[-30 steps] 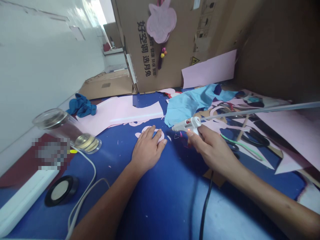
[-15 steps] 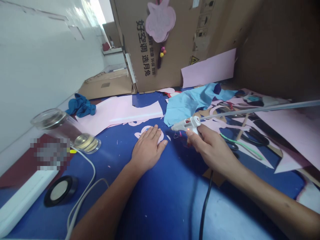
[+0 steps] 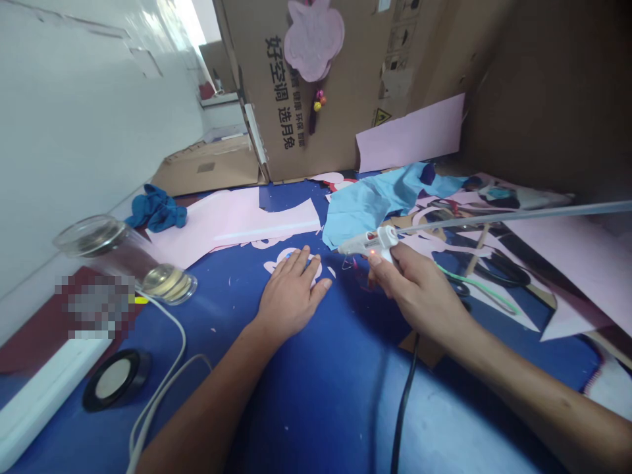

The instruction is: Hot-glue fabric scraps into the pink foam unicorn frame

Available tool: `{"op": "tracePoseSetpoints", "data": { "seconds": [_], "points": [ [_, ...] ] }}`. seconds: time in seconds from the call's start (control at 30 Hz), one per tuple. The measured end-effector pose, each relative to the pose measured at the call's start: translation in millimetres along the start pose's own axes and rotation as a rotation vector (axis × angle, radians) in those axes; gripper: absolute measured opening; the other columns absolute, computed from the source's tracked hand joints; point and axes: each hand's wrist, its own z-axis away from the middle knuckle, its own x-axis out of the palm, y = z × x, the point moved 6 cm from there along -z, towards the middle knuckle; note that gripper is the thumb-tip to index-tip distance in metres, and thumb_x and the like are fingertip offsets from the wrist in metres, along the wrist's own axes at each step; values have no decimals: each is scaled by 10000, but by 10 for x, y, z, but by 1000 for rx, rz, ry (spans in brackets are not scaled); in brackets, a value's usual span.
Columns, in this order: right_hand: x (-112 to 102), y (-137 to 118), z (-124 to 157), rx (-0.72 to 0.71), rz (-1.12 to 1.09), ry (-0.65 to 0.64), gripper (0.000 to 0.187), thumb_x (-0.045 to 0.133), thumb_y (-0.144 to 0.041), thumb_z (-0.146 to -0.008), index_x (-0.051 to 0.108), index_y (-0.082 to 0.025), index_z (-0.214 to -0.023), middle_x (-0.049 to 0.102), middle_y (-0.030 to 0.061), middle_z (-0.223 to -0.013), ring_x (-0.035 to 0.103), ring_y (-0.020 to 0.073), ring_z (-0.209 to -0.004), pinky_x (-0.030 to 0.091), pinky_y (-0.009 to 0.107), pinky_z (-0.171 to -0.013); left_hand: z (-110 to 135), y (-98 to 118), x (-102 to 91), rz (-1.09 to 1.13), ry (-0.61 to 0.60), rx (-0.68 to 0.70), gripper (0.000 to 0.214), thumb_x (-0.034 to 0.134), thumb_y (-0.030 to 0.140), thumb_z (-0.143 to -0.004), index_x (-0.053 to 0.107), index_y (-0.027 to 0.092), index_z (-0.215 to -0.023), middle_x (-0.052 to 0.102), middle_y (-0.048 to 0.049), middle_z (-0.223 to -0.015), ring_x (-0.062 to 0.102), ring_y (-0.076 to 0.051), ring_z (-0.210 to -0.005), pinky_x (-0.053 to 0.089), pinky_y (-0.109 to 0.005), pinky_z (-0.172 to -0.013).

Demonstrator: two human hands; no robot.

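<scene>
My left hand (image 3: 290,293) lies flat with fingers stretched out on a small pink cut-out piece (image 3: 274,266) on the blue table cloth (image 3: 316,395). My right hand (image 3: 419,289) grips a white hot glue gun (image 3: 368,241) whose nozzle points left, just right of the left fingertips. A small red light glows on the gun. A long clear glue stick (image 3: 518,216) juts from its back toward the right. The gun's black cable (image 3: 402,408) runs down under my right forearm.
Pink sheets (image 3: 237,220) and a light blue cloth (image 3: 375,197) lie behind the hands. A glass jar (image 3: 123,260) lies on its side at left, with a black tape roll (image 3: 112,380) and white cable (image 3: 162,388) nearby. Cardboard boxes (image 3: 345,79) wall the back. Scraps and scissors (image 3: 494,270) clutter the right.
Almost nothing has moved. The view has shifted slightly, and my left fingers have spread a little on the pink piece; the glue gun stays in the same place.
</scene>
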Motion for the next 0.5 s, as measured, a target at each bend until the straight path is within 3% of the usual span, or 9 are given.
{"op": "tracePoseSetpoints", "data": {
  "seconds": [0.5],
  "points": [
    [-29,-11,-2,8,-9,18,430,507,-592,-1044,588,-243,-807,673,27,-717,578,211,-639,378,339,-601,-6,24,-2,-15,-34,16,625,367,556,-1128,511,159,-1589,351,-171,-1756,319,-355,-1631,286,-536,-1327]
  ]
}}
